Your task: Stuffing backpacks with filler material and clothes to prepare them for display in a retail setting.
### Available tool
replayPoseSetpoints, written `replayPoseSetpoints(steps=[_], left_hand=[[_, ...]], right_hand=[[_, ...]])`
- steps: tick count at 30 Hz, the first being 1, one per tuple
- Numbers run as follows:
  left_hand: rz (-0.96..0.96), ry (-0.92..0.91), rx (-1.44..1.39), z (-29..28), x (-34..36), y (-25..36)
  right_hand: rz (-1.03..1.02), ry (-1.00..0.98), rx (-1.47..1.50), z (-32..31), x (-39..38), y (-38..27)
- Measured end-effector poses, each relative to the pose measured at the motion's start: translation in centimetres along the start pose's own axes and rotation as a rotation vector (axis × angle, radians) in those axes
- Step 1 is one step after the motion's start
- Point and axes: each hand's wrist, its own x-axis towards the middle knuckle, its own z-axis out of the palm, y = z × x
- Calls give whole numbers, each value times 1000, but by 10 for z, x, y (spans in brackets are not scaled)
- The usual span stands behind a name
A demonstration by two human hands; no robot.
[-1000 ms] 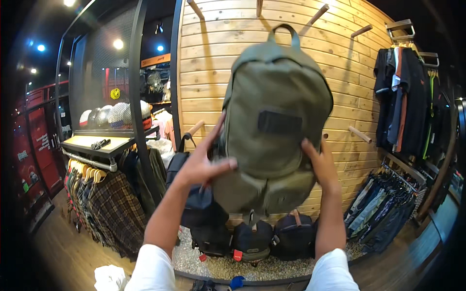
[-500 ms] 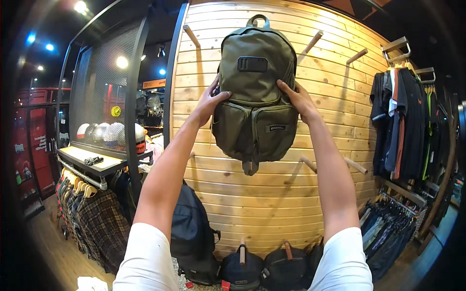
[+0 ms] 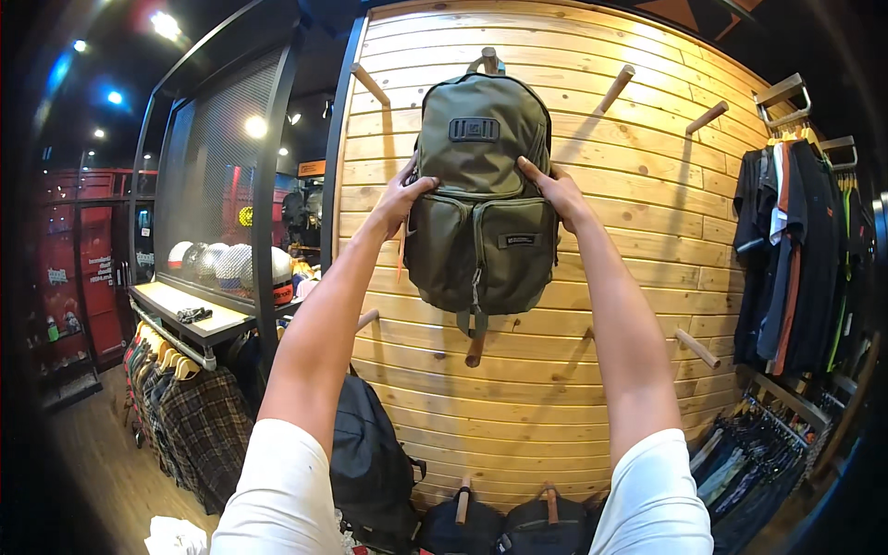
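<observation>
An olive green backpack [image 3: 481,236] is upright against the slatted wood wall, its two front pockets facing me. Its top loop is around a wooden peg [image 3: 489,59], whose end shows through the loop. My left hand [image 3: 404,199] grips the pack's left side, thumb on the front, other fingers behind the edge. On the opposite side my right hand [image 3: 552,191] holds it the same way, at about the same height. Both arms are stretched up and forward. Below the pack's bottom strap another wooden peg [image 3: 474,351] sticks out.
More pegs [image 3: 618,88] jut from the wood wall [image 3: 527,407]. Dark backpacks [image 3: 365,444] hang low in front. Shirts [image 3: 782,250] hang at the right above a rack of trousers [image 3: 745,467]. On the left are plaid shirts [image 3: 199,425] and a shelf [image 3: 190,310] with helmets.
The backpack has moved closer to the wall with both hands still on it, and its loop now has the peg through it. My view has shifted slightly left.
</observation>
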Motion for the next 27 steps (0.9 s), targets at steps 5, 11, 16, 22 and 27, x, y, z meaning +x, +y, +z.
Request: replayPoseSetpoints(steps=[5,11,16,22,27], left_hand=[[-41,74,130,-4,-10,-44],[138,284,-121,9,-87,-93],[226,253,248,42,-149,-114],[81,60,310,31,-129,-89],[39,93,487,-58,-267,-41]], right_hand=[[39,7,-18,11,1,45],[-251,261,-57,11,-70,106],[-306,247,-478,62,-132,114],[-235,462,-472,70,-119,128],[-293,487,-367,141,-269,128]])
